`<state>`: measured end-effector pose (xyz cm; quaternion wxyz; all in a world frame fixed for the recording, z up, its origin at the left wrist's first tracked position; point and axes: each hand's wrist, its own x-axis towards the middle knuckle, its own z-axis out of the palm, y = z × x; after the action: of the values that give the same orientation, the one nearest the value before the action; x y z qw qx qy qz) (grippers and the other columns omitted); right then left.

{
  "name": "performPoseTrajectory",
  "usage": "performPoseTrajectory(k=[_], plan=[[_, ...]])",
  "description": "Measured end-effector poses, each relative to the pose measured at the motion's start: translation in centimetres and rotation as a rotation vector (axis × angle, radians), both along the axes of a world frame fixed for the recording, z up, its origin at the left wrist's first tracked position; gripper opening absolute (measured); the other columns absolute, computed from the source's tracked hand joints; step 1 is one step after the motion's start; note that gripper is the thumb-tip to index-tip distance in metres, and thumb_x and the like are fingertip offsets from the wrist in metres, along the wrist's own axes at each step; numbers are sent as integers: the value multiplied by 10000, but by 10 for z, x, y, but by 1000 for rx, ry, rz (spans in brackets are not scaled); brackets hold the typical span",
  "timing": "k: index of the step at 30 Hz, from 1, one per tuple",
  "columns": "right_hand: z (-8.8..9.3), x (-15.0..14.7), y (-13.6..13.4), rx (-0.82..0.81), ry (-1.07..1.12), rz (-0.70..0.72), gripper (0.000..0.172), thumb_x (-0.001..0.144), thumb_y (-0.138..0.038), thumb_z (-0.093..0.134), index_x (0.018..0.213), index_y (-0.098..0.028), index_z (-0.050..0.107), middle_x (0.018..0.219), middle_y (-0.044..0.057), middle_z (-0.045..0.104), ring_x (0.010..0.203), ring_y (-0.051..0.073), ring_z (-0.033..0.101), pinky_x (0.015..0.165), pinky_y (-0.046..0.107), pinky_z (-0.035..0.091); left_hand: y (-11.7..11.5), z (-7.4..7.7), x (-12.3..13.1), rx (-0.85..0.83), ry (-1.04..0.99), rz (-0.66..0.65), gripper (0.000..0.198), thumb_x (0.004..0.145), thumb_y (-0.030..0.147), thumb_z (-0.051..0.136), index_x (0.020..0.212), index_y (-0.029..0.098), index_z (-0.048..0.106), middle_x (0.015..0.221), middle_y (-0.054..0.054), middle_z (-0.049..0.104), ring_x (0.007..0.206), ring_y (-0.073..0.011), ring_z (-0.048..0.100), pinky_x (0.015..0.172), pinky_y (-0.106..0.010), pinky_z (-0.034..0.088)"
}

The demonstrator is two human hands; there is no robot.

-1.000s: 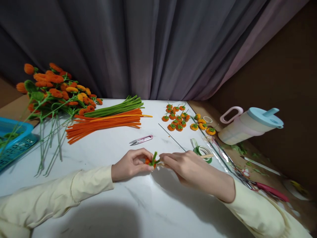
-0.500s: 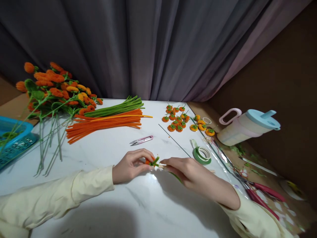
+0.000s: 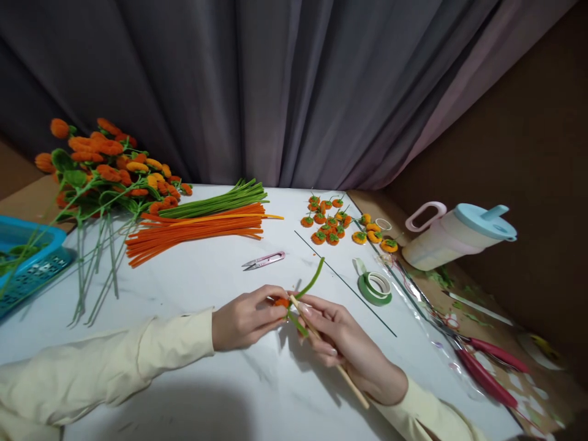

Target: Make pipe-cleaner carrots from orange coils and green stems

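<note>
Between the thumb and fingers of my left hand [image 3: 245,317] is a small orange fuzzy pipe-cleaner ball [image 3: 281,302], mostly hidden by the fingertips. A green pipe cleaner [image 3: 315,278] sticks out from it, one end curving up and away, another short end pointing down toward me. My right hand [image 3: 346,340] is closed around a thin wooden stick [image 3: 353,386], whose tip meets the green strip beside the orange ball. The stick slants down to the right under the palm. Thread snips [image 3: 264,261] lie just beyond my left hand.
Orange pipe cleaners [image 3: 197,231] and green pipe cleaners [image 3: 220,199] lie behind. Small orange fuzzy balls [image 3: 327,228] sit at the back right. Green tape [image 3: 374,288], a dark wire [image 3: 342,278], red-handled pliers [image 3: 487,373] and a tumbler [image 3: 450,236] are rightward. Finished flowers [image 3: 105,159] and a blue basket [image 3: 34,275] stand left.
My right hand has turned and lowered, so the wooden stick now slants toward me. One green end now curves upward from the orange ball. The left hand has shifted slightly.
</note>
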<state>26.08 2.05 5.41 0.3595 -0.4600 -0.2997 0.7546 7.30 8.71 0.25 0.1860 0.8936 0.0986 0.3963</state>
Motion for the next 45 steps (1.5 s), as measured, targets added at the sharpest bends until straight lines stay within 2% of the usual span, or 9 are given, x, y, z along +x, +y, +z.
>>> performPoseTrajectory(k=[4,8,14,21,27,35,38,41,45], plan=[[-5,-9,1,10,15,-95,297,757,-419,687,804,-147,576,613,-62,420,403,-7,177,354,150,72,-1,-1,0,-72,-42,39,252,857,132,526,1105,156,490,996,-136,596,927,-189,615,779,-283,541],[-9,-11,-1,46,-7,-155,296,765,-418,676,765,-141,575,587,-54,443,399,0,172,349,157,92,-1,-1,1,-179,-81,51,259,844,123,551,1091,158,479,977,-122,593,928,-186,597,796,-298,519],[-11,-14,-5,55,-9,-217,272,756,-388,688,720,-135,593,533,-62,415,392,1,180,343,155,82,0,1,1,-198,-84,68,197,849,128,561,1041,153,522,967,-112,573,902,-172,591,781,-276,519],[-13,-16,-6,-39,78,-226,281,737,-311,710,980,-184,646,658,-29,521,390,-3,232,320,133,104,0,0,0,-85,-32,57,189,868,92,510,1045,140,558,1024,-135,560,937,-176,607,811,-276,538],[-12,-18,-3,-4,58,-170,286,741,-336,701,963,-162,652,663,-30,498,389,-1,226,305,134,106,0,-1,-1,-57,-30,61,173,869,82,500,1023,122,567,1019,-145,548,930,-174,608,798,-253,542],[-17,-19,-4,267,-339,-38,366,860,-479,489,670,-168,526,390,-112,254,307,34,153,291,182,160,-2,-1,2,-193,-56,80,156,862,96,515,996,149,576,988,-108,554,918,-163,598,810,-271,535],[-18,-16,1,557,-631,1,344,900,-355,420,630,-163,512,457,-59,387,370,53,296,375,195,246,-3,1,5,-391,-89,110,116,831,130,564,946,150,573,944,-88,569,854,-149,601,706,-229,555],[-13,-12,7,836,-862,88,274,885,-193,383,645,-159,510,583,-11,502,491,79,414,488,205,314,-2,4,7,-670,-93,130,226,794,163,601,1012,163,542,926,-69,584,806,-135,596,595,-183,553],[-7,-9,13,984,-972,196,224,883,-123,365,719,-167,511,607,-10,505,530,100,441,534,213,333,0,6,7,-815,-88,98,215,792,194,606,1003,159,583,983,-83,577,847,-147,581,590,-178,533]])
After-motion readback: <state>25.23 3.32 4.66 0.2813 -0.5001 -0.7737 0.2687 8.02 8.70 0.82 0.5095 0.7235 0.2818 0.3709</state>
